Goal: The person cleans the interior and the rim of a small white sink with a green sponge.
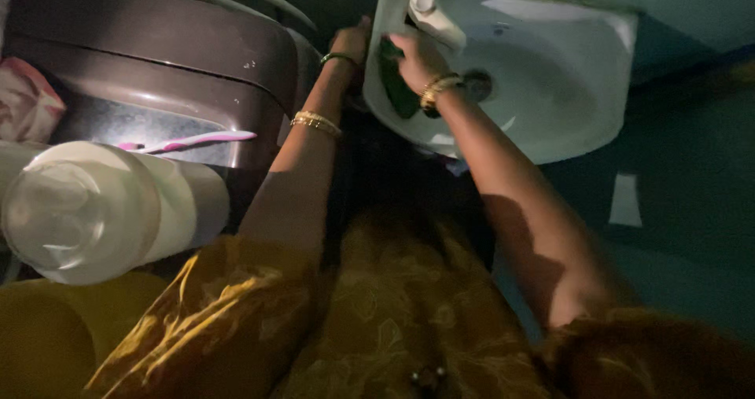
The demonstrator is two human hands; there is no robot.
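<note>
Head view: right hand (417, 53) closed on a green scrub pad (395, 88), pressed against the left inner wall of the white washbasin (566, 124); left hand (351, 44) rests on the basin's left rim, grip unclear; tap (429, 6) at the top edge; pink toothbrush (189, 141) on the brown washing machine (157, 53).

The white glazed ceramic basin (550, 77) at one o'clock looks smooth and glossy. Its white tap (429, 6) looks like glossy plastic. On it lies a dark green scrub pad (395, 84), matt and rough. At ten o'clock the brown plastic lidded machine (173, 45) shines smoothly; on it rests a pink plastic toothbrush (193, 140). The translucent white plastic bottle (102, 210) at nine o'clock looks satin. Thin metal bangles (316, 122) glint.
</note>
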